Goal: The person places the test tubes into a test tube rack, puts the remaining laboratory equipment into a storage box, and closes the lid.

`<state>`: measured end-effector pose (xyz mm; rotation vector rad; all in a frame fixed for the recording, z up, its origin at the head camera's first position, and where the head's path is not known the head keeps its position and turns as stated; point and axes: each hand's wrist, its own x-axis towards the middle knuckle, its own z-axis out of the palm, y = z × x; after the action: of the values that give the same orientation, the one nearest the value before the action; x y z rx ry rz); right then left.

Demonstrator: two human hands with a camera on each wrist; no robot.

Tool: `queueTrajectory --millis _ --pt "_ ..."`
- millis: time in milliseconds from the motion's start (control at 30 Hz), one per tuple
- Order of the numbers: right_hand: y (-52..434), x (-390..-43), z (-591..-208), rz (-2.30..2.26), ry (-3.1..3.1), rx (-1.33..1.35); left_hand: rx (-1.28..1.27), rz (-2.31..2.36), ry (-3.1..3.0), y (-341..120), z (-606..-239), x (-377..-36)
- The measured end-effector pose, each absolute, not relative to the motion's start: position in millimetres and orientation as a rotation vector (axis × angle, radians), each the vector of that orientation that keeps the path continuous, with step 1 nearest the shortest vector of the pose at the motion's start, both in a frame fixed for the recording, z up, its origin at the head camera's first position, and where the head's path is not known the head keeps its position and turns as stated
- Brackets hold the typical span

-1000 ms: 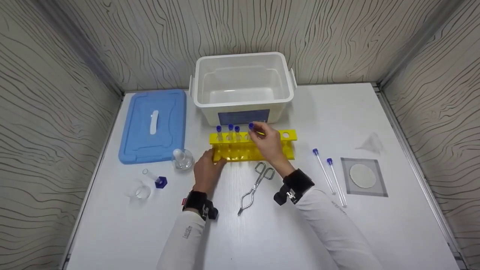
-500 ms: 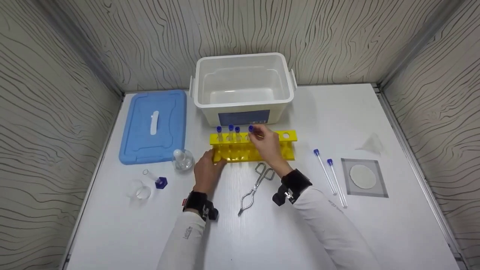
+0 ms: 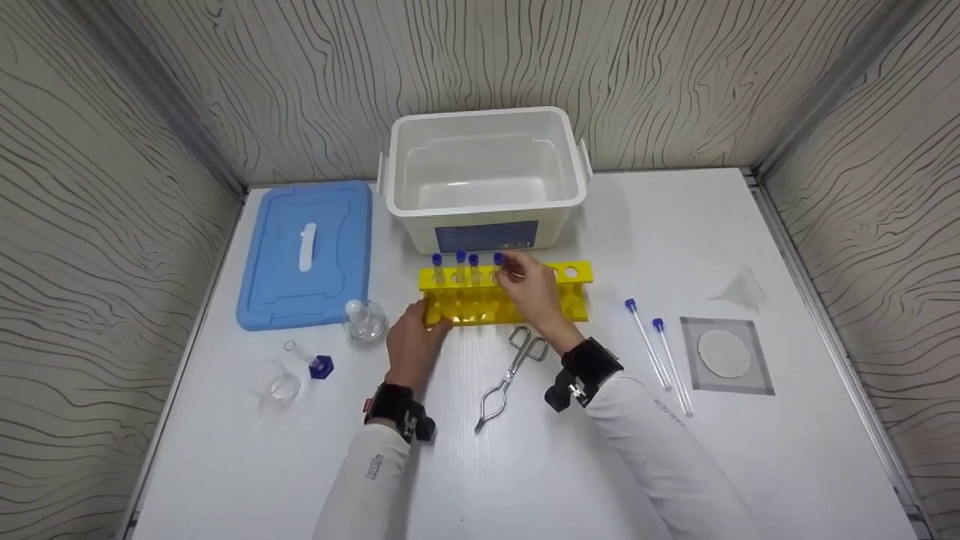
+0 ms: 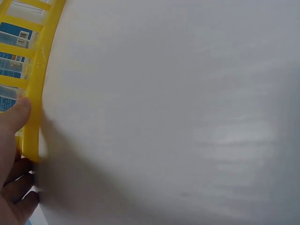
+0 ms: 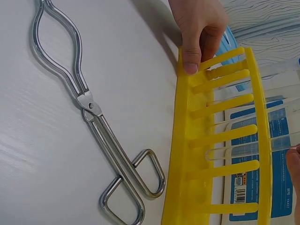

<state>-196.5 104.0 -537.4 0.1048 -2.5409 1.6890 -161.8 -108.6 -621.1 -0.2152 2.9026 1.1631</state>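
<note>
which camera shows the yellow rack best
The head view: it shows the yellow rack end to end, though the right hand covers part. The right wrist view is closer but cuts it off at the bottom; the left wrist view shows only part, at its left edge.

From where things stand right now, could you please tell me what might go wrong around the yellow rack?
If the left hand loosened its grip on the end of the yellow rack, the rack might shift. The right hand, pinching a capped tube in the rack, could nudge the neighbouring tube. The clear bottle stands close beside the left hand and might be knocked if that hand swung outward.
</note>
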Motion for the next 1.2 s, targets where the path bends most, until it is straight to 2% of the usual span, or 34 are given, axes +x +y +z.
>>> queueTrajectory --millis 300,733,1200 --pt "119.8 -191.7 -532.3 1.656 -2.538 0.086 -0.209 1.170 2.917 -108.0 -620.6 -162.7" --pt "171.4 -179.3 -517.6 1.540 -2.482 0.028 -0.206 1.208 2.890 -109.7 -620.9 -161.9" --pt "218.6 -155.9 -536.2 1.327 -2.393 0.028 -0.184 1.166 2.926 -110.1 -622.5 -161.7"
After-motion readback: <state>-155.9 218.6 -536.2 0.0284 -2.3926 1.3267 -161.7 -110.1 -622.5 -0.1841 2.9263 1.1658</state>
